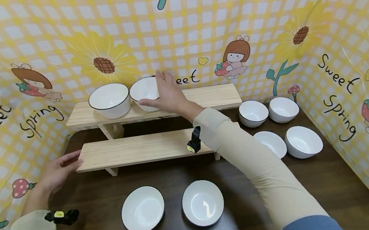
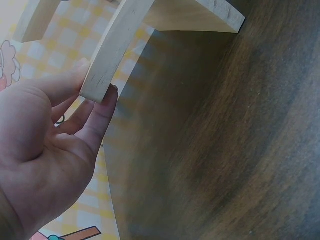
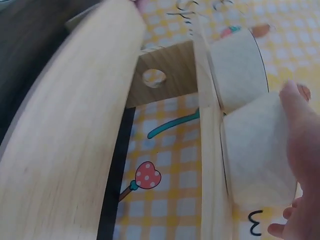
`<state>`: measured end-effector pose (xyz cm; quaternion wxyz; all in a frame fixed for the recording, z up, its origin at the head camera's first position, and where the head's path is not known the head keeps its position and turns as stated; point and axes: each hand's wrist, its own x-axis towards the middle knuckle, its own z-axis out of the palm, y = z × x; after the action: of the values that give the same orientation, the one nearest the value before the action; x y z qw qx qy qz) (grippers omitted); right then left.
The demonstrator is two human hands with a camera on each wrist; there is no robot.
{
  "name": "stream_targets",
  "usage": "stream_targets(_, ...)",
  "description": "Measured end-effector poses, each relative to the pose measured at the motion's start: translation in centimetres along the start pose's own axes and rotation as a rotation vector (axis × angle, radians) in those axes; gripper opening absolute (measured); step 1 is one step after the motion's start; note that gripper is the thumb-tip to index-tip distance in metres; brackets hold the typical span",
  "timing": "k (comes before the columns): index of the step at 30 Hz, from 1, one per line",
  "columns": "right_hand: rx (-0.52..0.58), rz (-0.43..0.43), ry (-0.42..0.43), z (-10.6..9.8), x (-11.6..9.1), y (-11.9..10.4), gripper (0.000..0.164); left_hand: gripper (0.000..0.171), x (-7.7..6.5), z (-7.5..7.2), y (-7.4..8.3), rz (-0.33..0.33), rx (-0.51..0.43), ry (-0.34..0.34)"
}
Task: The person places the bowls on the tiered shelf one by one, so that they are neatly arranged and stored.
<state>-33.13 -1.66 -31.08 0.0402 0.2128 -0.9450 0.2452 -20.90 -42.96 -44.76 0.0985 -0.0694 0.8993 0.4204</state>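
A two-tier wooden shelf [image 1: 134,150] stands on the dark table. On its upper board sit two white bowls with dark rims: the left bowl [image 1: 110,102] and, right beside it, the second bowl [image 1: 143,90]. My right hand [image 1: 171,97] grips that second bowl by its right side, thumb at the front and fingers behind. The right wrist view shows the same hand [image 3: 306,150] against the bowl's wall. At the lower board's left end, my left hand [image 1: 54,175] pinches the wood; in the left wrist view the thumb and fingers lie on opposite faces of the board.
Two white bowls, one left [image 1: 142,209] and one right [image 1: 202,203], stand on the table in front of the shelf. Several more bowls [image 1: 303,142] are grouped at its right. Yellow checked cloth [image 1: 188,21] surrounds the table at the back and sides.
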Motion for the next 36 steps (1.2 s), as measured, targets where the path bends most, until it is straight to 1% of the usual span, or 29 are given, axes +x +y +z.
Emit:
stream_targets(2, -0.071, -0.04, 0.005, -0.2, -0.5, -0.2, 0.116, 0.08, 0.0, 0.0, -0.1, 0.0, -0.002, -0.001)
stream_targets(7, -0.189, -0.127, -0.004, -0.7, -2.3, -0.4, 0.105, 0.08, 0.1, 0.0, -0.1, 0.003, -0.014, -0.01)
stream_targets(11, -0.256, -0.206, -0.032, -1.1, -4.2, 0.2, 0.099, 0.08, 0.0, 0.0, -0.1, 0.002, -0.015, -0.014)
stream_targets(16, -0.303, -0.277, -0.077, -1.7, -6.8, 1.4, 0.097, 0.079, -0.1, -0.1, 0.0, 0.006, -0.017, -0.016)
stream_targets(21, -0.303, -0.322, -0.121, -2.4, -9.4, 2.8, 0.097, 0.079, -0.1, -0.2, 0.1, 0.006, -0.015, -0.017)
stream_targets(25, -0.302, -0.37, -0.14, -2.5, -11.6, 4.2, 0.095, 0.078, 0.0, -0.1, 0.1, 0.018, -0.023, -0.014)
stream_targets(32, -0.258, -0.498, -0.136, -2.4, -15.5, 6.5, 0.092, 0.078, 0.0, 0.1, 0.0, 0.019, -0.035, -0.011)
stream_targets(34, -0.258, -0.522, -0.136, -2.4, -16.5, 7.0, 0.093, 0.078, 0.0, 0.1, 0.0, 0.017, -0.04, -0.012)
stream_targets(36, -0.254, -0.528, -0.139, -2.5, -17.5, 7.5, 0.093, 0.077, 0.1, 0.2, 0.1, 0.019, -0.046, -0.01)
